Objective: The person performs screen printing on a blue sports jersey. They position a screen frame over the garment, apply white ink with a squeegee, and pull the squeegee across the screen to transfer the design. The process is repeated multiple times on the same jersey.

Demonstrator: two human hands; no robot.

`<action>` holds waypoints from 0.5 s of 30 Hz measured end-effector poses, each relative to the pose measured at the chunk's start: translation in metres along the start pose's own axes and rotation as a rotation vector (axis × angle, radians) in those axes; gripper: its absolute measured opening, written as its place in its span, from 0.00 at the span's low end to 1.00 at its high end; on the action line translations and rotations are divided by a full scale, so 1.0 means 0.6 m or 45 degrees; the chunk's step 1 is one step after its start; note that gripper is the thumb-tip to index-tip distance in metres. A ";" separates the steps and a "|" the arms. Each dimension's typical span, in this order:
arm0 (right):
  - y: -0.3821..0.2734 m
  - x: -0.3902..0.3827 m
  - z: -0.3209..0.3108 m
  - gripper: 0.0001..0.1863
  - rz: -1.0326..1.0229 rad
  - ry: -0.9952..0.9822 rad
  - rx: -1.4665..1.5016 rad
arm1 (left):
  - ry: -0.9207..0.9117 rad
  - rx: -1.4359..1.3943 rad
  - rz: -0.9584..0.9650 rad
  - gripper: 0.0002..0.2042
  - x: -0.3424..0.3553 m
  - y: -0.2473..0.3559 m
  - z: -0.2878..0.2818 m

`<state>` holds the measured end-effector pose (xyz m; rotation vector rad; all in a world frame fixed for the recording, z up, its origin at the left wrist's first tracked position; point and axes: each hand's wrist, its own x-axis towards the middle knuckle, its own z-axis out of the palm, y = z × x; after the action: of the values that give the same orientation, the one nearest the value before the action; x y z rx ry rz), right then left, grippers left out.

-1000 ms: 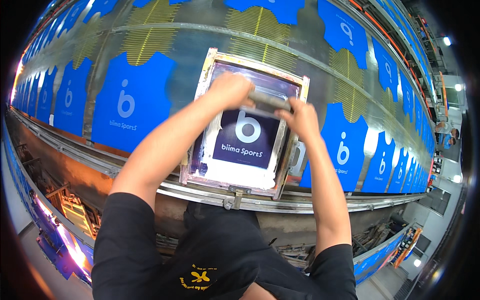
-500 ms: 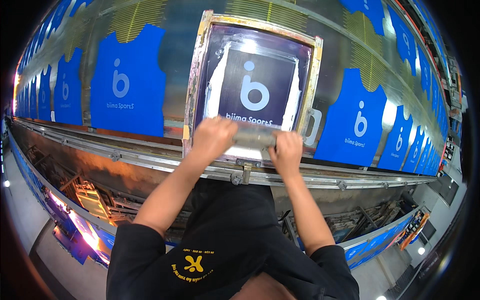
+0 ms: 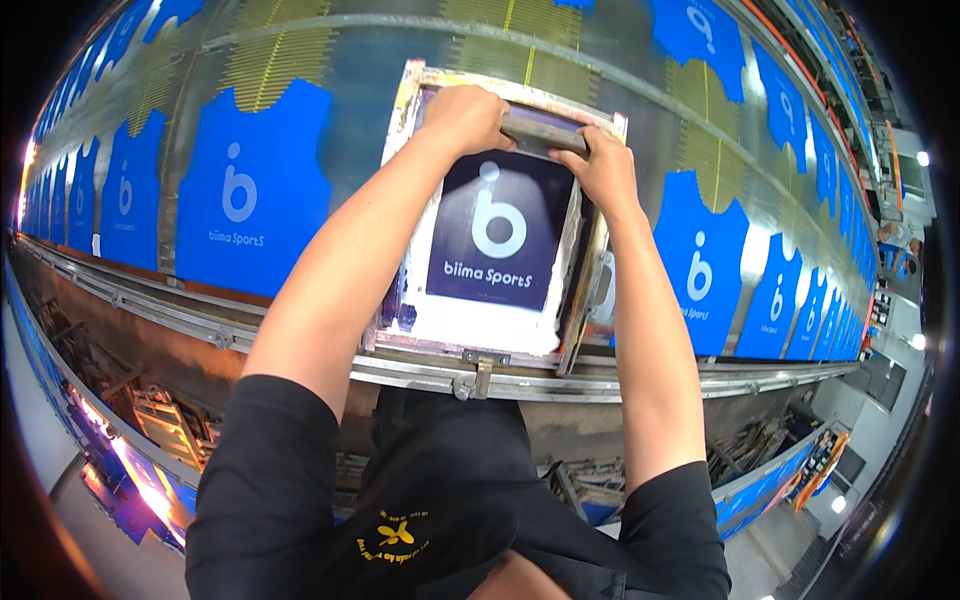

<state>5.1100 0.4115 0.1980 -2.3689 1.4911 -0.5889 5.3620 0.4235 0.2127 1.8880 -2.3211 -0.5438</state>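
A printing screen [image 3: 400, 150] in a worn, paint-stained frame lies on the long table before me. Its dark mesh carries a pale logo, with white ink [image 3: 480, 322] pooled along the near end and streaked up the sides. Across the far end of the mesh lies a squeegee [image 3: 545, 134]. My left hand [image 3: 468, 118] is closed round the squeegee's left end. My right hand [image 3: 603, 165] grips its right end, thumb on the near side. A metal clamp [image 3: 483, 372] joins the frame's near edge to the table rail. Whatever lies under the screen is hidden.
Blue vest-shaped cloth pieces [image 3: 255, 190] with pale printed logos lie along the table on both sides, one [image 3: 700, 265] just right of the screen. A metal rail [image 3: 200, 328] runs along the near edge. Below it are stacked frames [image 3: 170, 425] and a bright orange-lit area.
Both hands have pushed the squeegee from the near end of the screen to its far end. White ink now shows at the near end, and the full logo is uncovered.
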 end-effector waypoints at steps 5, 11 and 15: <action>-0.029 -0.185 0.024 0.20 -0.103 -0.010 0.009 | 0.324 -0.039 0.143 0.14 -0.172 0.027 0.096; -0.142 -0.436 -0.018 0.21 -0.102 -0.083 0.137 | 0.191 -0.081 0.100 0.15 -0.449 0.130 0.127; -0.137 -0.437 -0.042 0.19 -0.159 -0.066 0.141 | 0.086 -0.126 0.108 0.15 -0.446 0.131 0.108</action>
<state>5.0623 0.6831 0.2064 -2.3847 1.2622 -0.6171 5.3302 0.7081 0.2174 1.7285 -2.2751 -0.5654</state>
